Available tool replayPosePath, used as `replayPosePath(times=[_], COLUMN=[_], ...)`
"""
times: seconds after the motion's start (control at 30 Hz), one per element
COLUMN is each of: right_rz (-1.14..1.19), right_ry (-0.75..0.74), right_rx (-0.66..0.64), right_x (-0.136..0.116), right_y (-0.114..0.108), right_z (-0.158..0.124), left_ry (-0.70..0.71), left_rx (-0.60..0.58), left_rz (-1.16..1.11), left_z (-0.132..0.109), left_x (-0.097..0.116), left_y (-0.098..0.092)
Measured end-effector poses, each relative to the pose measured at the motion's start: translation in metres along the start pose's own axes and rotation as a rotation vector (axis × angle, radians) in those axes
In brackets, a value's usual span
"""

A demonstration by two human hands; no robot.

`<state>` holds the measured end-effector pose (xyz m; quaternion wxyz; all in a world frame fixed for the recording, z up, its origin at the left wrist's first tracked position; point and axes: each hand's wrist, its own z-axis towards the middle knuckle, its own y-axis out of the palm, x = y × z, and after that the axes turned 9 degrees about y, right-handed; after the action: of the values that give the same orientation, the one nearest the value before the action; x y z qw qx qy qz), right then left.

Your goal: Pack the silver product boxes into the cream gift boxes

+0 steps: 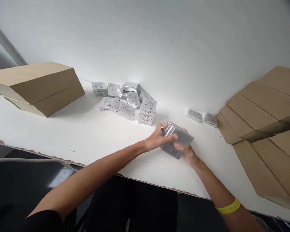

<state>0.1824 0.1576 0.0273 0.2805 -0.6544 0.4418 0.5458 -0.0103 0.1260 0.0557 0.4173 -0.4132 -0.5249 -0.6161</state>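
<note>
Between my two hands is a bundle of silver boxes [183, 137], tilted and somewhat blurred, just above the white table. My left hand [157, 137] grips its left side, with the thumb across the upper face. From the right, my right hand [188, 153] closes round the other side, its thumb pressed on the lower part. How many boxes are in the bundle I cannot tell. Just behind my left hand stands an upright stack of small silver boxes [147, 106], its printed sides facing me.
Several loose silver boxes [127, 110] lie jumbled near the wall. Two more silver boxes [194, 115] sit farther right. A large cardboard carton [45, 87] stands at left; overlapping brown cartons [261, 106] fill the right. The table [67, 135] has a chipped front edge.
</note>
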Motion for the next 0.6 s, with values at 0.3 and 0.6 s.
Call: replayPosePath(times=[0.3, 0.6], right_rz=[0.002, -0.131], right_ry=[0.374, 0.184], right_rx=[0.103, 0.266], right_x=[-0.091, -0.106], right_y=[0.005, 0.013], right_z=[0.114, 0.112], left_ry=[0.204, 0.495], left_rx=[0.302, 0.329], left_rz=[0.005, 0.314], left_z=[-0.115, -0.195], left_x=[0.01, -0.057], left_y=[0.036, 0.043])
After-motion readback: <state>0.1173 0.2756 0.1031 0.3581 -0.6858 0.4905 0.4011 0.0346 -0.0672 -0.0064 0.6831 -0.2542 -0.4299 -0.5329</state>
